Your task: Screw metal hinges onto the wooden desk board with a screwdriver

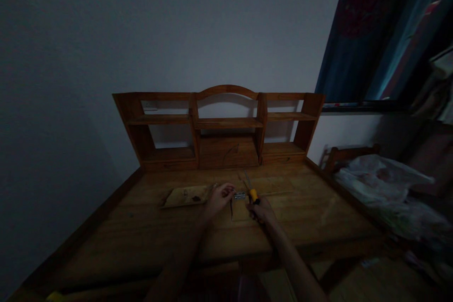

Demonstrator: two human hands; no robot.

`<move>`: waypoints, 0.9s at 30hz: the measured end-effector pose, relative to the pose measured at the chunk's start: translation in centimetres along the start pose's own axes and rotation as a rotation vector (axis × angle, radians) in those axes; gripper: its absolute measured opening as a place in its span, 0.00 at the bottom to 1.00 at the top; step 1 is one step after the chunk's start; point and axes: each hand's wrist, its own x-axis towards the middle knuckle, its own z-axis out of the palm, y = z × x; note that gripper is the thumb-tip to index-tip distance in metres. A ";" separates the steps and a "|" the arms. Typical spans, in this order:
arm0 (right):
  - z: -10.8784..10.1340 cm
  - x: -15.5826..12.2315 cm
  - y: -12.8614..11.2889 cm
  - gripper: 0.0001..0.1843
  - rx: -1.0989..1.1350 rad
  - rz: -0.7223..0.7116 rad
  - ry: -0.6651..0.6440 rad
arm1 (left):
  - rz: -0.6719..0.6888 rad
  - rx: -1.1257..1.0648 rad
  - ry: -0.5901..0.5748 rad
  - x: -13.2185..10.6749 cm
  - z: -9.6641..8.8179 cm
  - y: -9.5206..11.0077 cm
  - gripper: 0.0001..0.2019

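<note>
A screwdriver point(254, 195) with a yellow and black handle is gripped in my right hand point(261, 210), its thin shaft pointing away toward the shelf. Just left of it, a small silver metal hinge point(239, 195) lies at the far edge of a small wooden board point(240, 211) on the desk. My left hand point(221, 196) is beside the hinge's left end, thumb and fingers drawn together in a pinch. Whatever is between those fingertips is too small and dark to make out.
A torn flat piece of brown paper or cardboard point(187, 196) lies left of my left hand. The wooden desk point(148, 236) has a shelf unit point(228, 123) along its back. Plastic bags point(382, 174) are piled beyond the right edge. The light is dim.
</note>
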 end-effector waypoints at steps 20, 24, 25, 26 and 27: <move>-0.1 0.1 0.4 0.13 0.024 -0.015 -0.014 | 0.075 0.207 -0.112 -0.8 -0.7 1.1 0.09; -0.1 0.1 0.2 0.13 0.017 -0.022 -0.018 | 0.106 0.273 -0.133 -0.8 -0.9 1.2 0.10; -0.1 0.0 0.2 0.13 0.015 -0.021 -0.018 | 0.105 0.279 -0.141 -0.8 -0.9 1.1 0.10; -0.1 0.0 0.2 0.13 0.012 -0.020 -0.017 | 0.102 0.284 -0.148 -0.8 -0.8 1.1 0.10; -0.1 0.0 0.2 0.13 0.011 -0.018 -0.016 | 0.098 0.288 -0.152 -0.8 -0.7 0.9 0.11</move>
